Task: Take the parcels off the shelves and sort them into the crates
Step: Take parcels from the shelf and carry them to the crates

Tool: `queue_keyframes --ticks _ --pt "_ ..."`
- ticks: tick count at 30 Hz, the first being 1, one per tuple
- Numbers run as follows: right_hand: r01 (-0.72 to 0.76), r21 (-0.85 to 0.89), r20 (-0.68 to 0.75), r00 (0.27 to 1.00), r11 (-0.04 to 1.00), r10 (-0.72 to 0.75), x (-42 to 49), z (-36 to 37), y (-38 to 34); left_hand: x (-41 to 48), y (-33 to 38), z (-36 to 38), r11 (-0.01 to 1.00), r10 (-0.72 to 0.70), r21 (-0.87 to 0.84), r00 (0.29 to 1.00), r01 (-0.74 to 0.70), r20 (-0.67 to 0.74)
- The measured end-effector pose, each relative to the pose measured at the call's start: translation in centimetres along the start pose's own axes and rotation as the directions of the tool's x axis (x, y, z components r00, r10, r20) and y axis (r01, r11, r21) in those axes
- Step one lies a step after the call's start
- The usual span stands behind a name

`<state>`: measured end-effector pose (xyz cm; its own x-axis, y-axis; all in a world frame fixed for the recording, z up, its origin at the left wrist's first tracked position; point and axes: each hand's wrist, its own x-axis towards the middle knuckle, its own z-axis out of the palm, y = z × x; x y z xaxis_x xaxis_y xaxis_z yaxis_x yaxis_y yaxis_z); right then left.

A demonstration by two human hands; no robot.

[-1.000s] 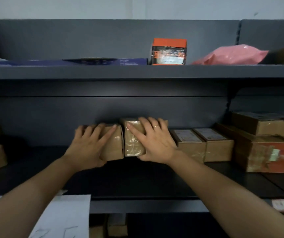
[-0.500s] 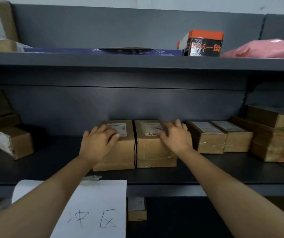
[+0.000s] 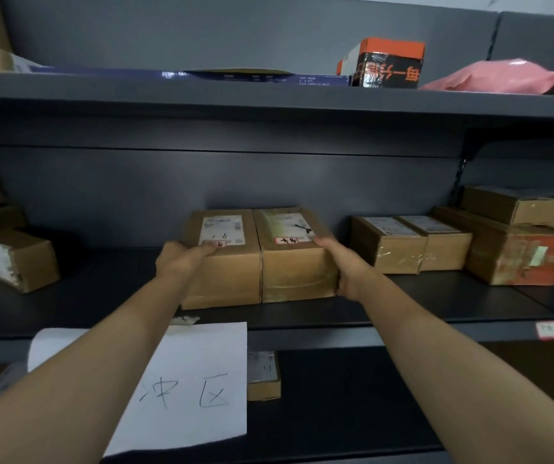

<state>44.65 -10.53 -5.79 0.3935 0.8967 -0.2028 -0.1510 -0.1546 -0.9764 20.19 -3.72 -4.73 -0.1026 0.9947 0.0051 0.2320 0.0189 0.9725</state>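
Two brown cardboard parcels stand side by side, touching, in the middle of the dark middle shelf [image 3: 419, 306]. The left parcel [image 3: 225, 272] has a white label on top; my left hand [image 3: 182, 259] grips its left side with the thumb on the top edge. The right parcel [image 3: 294, 266] also carries a label and a red sticker; my right hand [image 3: 344, 269] clasps its right side, fingers wrapped around the lower corner. Both parcels rest on the shelf. No crates are in view.
More brown parcels [image 3: 409, 242] and a stacked pair with an orange box [image 3: 520, 252] lie to the right. A small box [image 3: 18, 259] sits at the left. The upper shelf holds an orange-black box [image 3: 386, 63] and a pink bag [image 3: 489, 78]. A handwritten paper sign [image 3: 195, 383] hangs off the shelf front.
My hands slid from the tops of the two parcels out to their outer sides. The parcels have come forward toward the shelf's front edge, and the view has shifted down and closer.
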Motion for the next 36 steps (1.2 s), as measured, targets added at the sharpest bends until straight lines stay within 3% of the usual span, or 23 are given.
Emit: queue_keyframes --ticks 10,16,20,26,31,36 --pt "0.128 0.154 0.047 0.989 0.980 -0.137 -5.5 -5.2 1.4 -9.0 0.9 1.2 0.977 0.197 -0.064 0.974 -0.205 -0.112" --pt "0.205 0.230 -0.075 0.978 0.951 -0.193 -10.9 -10.2 2.8 -16.6 1.6 3.6 0.952 0.294 -0.037 0.943 -0.303 -0.156" --pt "0.280 0.192 -0.135 0.957 0.941 -0.257 -14.5 -13.9 3.4 -20.8 1.6 5.6 0.944 0.317 -0.048 0.937 -0.327 -0.144" --pt "0.347 0.083 -0.316 0.898 0.934 -0.305 -20.2 -21.3 4.1 -25.8 2.7 11.1 0.928 0.359 -0.104 0.933 -0.357 -0.006" --pt "0.256 0.126 -0.492 0.855 0.958 -0.164 -26.4 -28.3 7.5 -30.3 1.8 17.4 0.926 0.376 -0.124 0.901 -0.356 0.216" --pt "0.220 0.166 -0.688 0.724 0.961 -0.047 -35.0 -35.8 13.1 -38.1 -1.2 24.9 0.935 0.351 -0.130 0.800 -0.330 0.486"
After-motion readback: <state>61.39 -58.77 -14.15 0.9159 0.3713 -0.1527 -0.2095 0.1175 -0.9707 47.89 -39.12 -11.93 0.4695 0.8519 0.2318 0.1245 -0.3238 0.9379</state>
